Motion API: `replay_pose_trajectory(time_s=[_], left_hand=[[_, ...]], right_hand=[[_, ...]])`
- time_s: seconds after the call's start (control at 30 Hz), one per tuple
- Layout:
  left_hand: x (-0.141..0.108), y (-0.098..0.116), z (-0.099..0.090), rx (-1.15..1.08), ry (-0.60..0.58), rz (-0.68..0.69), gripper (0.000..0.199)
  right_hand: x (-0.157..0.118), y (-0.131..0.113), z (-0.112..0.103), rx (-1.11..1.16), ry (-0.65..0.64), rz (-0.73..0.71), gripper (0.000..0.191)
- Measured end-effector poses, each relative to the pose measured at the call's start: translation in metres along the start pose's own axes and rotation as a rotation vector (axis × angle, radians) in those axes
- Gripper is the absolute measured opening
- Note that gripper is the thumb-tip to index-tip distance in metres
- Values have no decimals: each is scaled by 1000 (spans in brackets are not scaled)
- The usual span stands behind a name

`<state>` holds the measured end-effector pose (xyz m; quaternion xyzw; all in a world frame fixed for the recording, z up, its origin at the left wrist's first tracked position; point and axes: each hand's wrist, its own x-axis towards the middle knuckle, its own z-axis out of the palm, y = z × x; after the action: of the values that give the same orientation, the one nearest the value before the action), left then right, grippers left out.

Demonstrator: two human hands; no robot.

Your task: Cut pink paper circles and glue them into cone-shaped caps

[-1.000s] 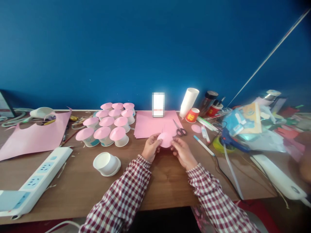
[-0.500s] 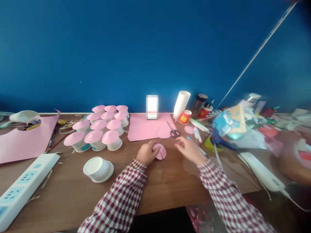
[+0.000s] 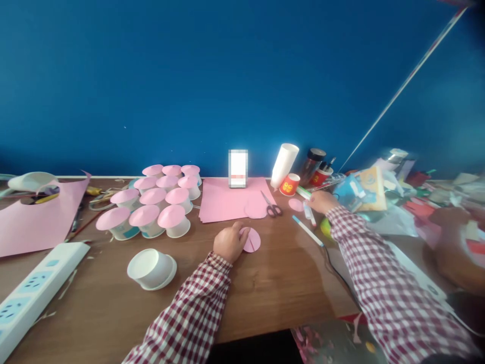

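Observation:
My left hand (image 3: 230, 241) is closed on the left edge of a pink paper circle (image 3: 254, 240), which has a slit in it and lies low over the table. My right hand (image 3: 322, 201) reaches to the far right, among a green-and-white stick (image 3: 303, 191) and a small white tube (image 3: 307, 210). Its fingertips are partly hidden, so I cannot make out a grip. Scissors (image 3: 272, 206) lie at the edge of the stacked pink paper (image 3: 227, 199). A white marker with a blue cap (image 3: 307, 231) rests nearer me.
Several white cups with pink cone tops (image 3: 172, 216) stand at left, with an upturned white cup (image 3: 149, 265) before them. A power strip (image 3: 34, 288) lies far left. A red cup (image 3: 290, 185) and bags (image 3: 364, 189) are right, beside another person's arm (image 3: 454, 242).
My right hand has moved right and away from me, from beside the scissors to the items near the red cup. My left hand stays on the pink circle.

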<state>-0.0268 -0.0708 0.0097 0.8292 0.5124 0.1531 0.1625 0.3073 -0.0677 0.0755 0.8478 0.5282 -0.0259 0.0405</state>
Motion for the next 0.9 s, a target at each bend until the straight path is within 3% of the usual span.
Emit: replay_pose_trajectory(time_s=[0.2,0.33,0.43,0.47,0.53,0.6,0.7,0.77,0.9], left_hand=[[0,1,3,-23,41,-34,40],[0,-2,1,-16,98,-102,40],[-1,-4,-4,-108,226,-83,38],[-1,-4,-5,-184,262,-33,37],[-1,-2,-5,-401,280,99,33],[-1,0,-2,-690,233,190,31],[3,3,3,-1191,139,182,40],[6,3,3,-1484,63,147,45],[10,3,-1,-1769,-131,54,44]], right_hand=[[-5,-6,23,61,-39,-24,22],[-14,-8,9,137,8,18,14],[-41,-23,-5,468,71,-39,18],[-53,-33,-6,702,63,-93,23],[-77,-58,-2,1147,-107,-237,29],[-98,-88,9,1425,-244,-314,27],[-115,-129,31,1616,-411,-335,26],[-118,-147,43,1667,-457,-377,25],[-115,-159,56,1634,-506,-451,30]])
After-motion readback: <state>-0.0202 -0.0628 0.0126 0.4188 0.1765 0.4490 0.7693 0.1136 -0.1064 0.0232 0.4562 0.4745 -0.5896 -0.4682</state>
